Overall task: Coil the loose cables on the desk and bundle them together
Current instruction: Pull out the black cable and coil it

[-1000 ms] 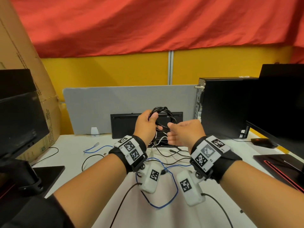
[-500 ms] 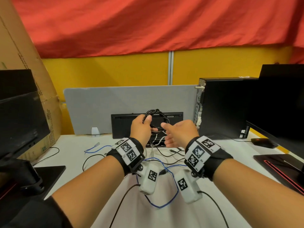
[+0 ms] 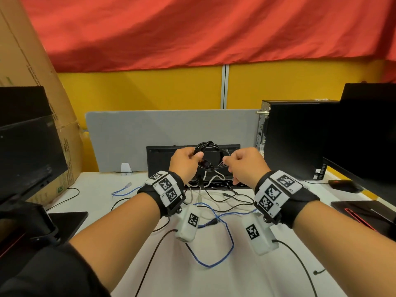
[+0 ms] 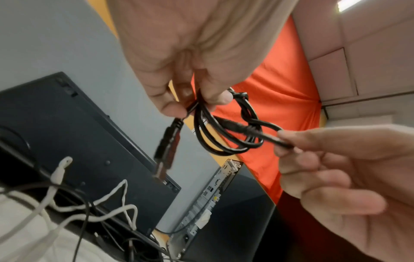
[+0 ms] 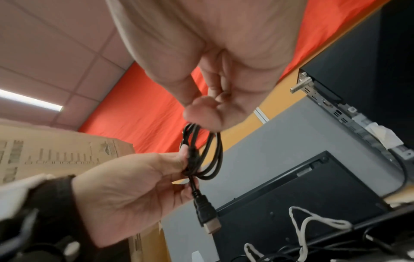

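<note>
— What have I got up there?

— My left hand [image 3: 186, 163] has the coiled black cable [image 3: 211, 154] lifted above the white desk [image 3: 120, 281], in front of the black keyboard [image 3: 162, 159] propped on edge against the grey divider [image 3: 150, 129]. Thumb and fingers are curled round the loops on the coil's left side.

— And the other one?

— My right hand [image 3: 246, 166] pinches the coil's right side; from the left wrist I see its fingertips [image 4: 289, 141] clamped on one strand. One plug [image 5: 207, 217] dangles below my left hand, hanging free.

— What's on the desk?

— A blue cable [image 3: 214, 249] loops under my wrists, a white cable [image 3: 214, 179] lies by the keyboard's foot, thin black leads [image 3: 227, 196] tangle between them. Black computer tower [image 3: 293, 138] to the right, cardboard box [image 3: 32, 82] far left.
</note>
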`<state>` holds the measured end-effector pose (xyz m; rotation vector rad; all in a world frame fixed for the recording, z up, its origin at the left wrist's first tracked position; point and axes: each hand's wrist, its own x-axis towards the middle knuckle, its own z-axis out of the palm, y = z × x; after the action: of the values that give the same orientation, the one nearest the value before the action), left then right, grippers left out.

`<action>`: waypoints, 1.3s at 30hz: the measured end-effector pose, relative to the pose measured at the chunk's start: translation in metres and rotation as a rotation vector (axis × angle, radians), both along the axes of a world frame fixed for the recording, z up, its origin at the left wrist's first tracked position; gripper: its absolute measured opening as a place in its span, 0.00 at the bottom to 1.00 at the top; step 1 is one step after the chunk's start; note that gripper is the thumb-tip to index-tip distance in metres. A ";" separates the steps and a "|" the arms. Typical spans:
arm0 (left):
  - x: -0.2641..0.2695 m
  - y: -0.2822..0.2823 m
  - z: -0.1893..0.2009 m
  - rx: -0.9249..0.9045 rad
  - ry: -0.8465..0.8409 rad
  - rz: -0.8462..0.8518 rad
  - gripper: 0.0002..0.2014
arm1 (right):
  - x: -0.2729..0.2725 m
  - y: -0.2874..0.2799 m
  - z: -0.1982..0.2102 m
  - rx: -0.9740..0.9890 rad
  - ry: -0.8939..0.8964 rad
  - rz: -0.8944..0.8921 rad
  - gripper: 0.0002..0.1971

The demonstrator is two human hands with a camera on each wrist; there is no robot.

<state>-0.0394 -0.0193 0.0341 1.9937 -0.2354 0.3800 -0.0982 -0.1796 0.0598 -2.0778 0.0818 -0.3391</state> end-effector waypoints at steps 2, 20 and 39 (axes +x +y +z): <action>0.003 0.005 0.001 -0.004 -0.005 -0.007 0.11 | 0.000 0.000 0.000 0.171 0.011 0.066 0.17; -0.020 -0.019 -0.007 -0.704 0.285 -0.374 0.10 | 0.011 -0.016 -0.022 0.633 -0.121 0.047 0.08; -0.013 -0.029 -0.019 -0.646 0.240 -0.227 0.09 | 0.004 0.007 -0.021 0.925 0.040 0.044 0.08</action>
<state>-0.0524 -0.0479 0.0150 1.3418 -0.1572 0.0509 -0.0946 -0.1722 0.0385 -1.1669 0.1787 -0.1760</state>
